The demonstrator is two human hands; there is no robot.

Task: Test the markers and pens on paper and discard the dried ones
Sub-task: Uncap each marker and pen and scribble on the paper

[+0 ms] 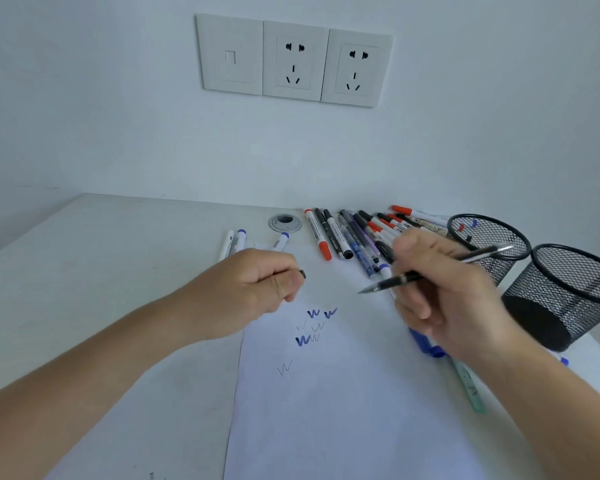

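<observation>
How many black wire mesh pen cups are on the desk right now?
2. One black wire mesh pen cup stands beyond the right hand; the second stands beside it, farther right and nearer. None appears hidden.

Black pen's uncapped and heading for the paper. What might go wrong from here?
1. The left hand pinches a small dark piece, probably the cap. Dropped near the loose pile of pens, it may get lost and the pen could dry out.
2. The black pen in the right hand points toward the crowded scribbles. A faint new stroke there could be misread as an older one. Bare paper lower down looks safer.
</observation>
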